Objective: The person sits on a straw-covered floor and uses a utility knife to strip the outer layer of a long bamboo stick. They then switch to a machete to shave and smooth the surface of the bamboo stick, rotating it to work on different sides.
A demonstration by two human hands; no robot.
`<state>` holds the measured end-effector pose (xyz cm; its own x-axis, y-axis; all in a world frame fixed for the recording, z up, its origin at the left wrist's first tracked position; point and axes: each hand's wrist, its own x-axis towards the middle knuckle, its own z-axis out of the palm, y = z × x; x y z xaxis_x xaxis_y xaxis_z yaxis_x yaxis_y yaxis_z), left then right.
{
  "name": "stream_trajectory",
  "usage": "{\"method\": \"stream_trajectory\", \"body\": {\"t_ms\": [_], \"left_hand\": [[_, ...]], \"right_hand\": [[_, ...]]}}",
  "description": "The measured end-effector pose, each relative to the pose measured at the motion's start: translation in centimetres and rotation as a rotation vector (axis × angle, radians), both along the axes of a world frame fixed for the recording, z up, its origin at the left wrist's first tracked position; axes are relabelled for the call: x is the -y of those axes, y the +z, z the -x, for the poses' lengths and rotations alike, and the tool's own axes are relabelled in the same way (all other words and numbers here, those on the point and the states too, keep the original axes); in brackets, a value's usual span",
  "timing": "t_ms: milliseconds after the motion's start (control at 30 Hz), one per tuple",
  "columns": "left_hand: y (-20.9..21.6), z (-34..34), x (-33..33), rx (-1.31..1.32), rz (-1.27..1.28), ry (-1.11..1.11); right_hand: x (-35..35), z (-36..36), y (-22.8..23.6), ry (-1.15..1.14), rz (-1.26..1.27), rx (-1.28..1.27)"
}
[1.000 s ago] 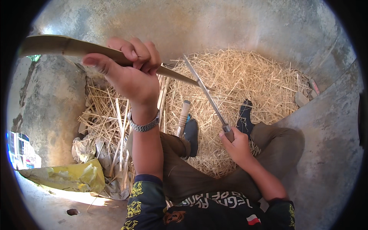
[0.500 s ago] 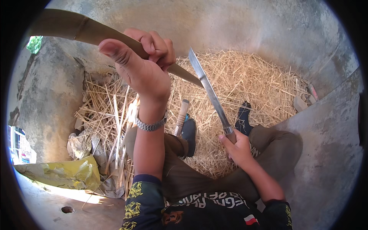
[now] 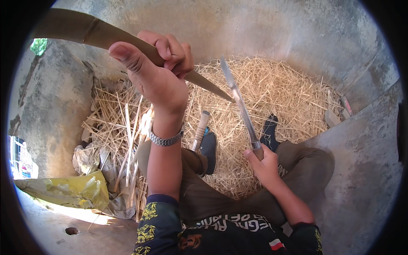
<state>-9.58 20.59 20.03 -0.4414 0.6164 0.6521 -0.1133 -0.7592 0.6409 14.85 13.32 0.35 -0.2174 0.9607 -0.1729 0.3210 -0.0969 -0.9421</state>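
Note:
My left hand (image 3: 163, 72) grips a long bamboo strip (image 3: 85, 32), fingers wrapped over it and thumb stretched out. From the upper left the strip slants down to a narrower end near the middle of the view. In my right hand (image 3: 265, 165) is the handle of a long knife (image 3: 241, 108), its blade pointing up and slightly left. The blade lies right by the strip's lower end; whether they touch I cannot tell. A cylindrical handle-like piece wrapped with bands (image 3: 200, 131) stands between my left hand's forearm and the knife, beside my dark-covered foot.
Straw and shavings (image 3: 272, 89) cover the floor before me. Split bamboo pieces (image 3: 127, 127) lie at left by a yellow plastic sheet (image 3: 80, 191). A concrete wall (image 3: 263, 29) curves around the far side, and a slanting concrete slab (image 3: 357, 140) stands at right.
The knife has shifted to the right, its tip moving right and slightly down. More of the bamboo strip's lower end shows. My left hand has barely moved.

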Motion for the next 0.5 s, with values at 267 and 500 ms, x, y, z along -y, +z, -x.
{"method": "stream_trajectory", "body": {"t_ms": [267,500], "left_hand": [[-0.1,0.2,-0.1,-0.027,0.003,-0.008],[-0.2,0.4,0.0,0.003,-0.033,-0.063]], "right_hand": [[-0.2,0.2,-0.6,0.032,-0.032,-0.112],[0.3,0.3,1.8,-0.020,-0.179,-0.018]]}}
